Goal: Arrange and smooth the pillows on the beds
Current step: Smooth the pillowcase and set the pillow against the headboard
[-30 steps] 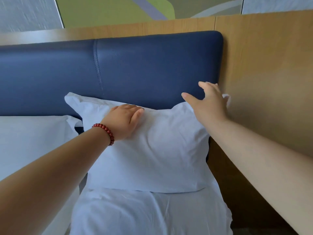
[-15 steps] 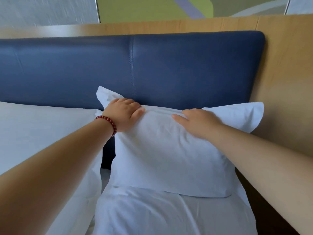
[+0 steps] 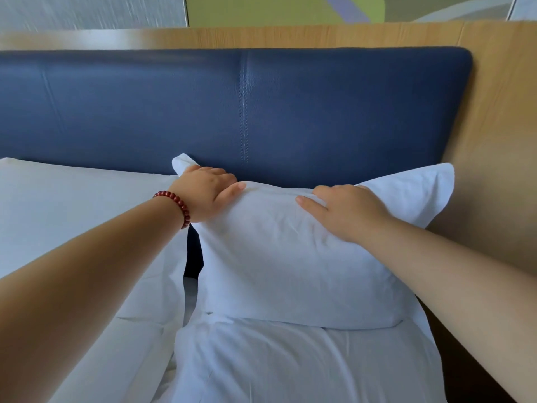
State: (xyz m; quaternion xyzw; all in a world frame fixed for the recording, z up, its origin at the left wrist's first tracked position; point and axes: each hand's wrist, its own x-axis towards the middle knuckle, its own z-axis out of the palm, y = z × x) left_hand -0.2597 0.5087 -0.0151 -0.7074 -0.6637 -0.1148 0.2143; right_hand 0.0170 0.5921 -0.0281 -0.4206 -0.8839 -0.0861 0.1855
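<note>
Your bare forearms [image 3: 87, 271] end in an uncovered left hand [image 3: 205, 193] and right hand [image 3: 348, 212], with one bracelet [image 3: 175, 206] of small, round, glossy dark-red beads circling your left wrist [image 3: 161, 221].

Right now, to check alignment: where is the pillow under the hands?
Head view, right side: the white pillow leans on the blue headboard beside the wooden panel, left hand and right hand on its top edge.
</note>
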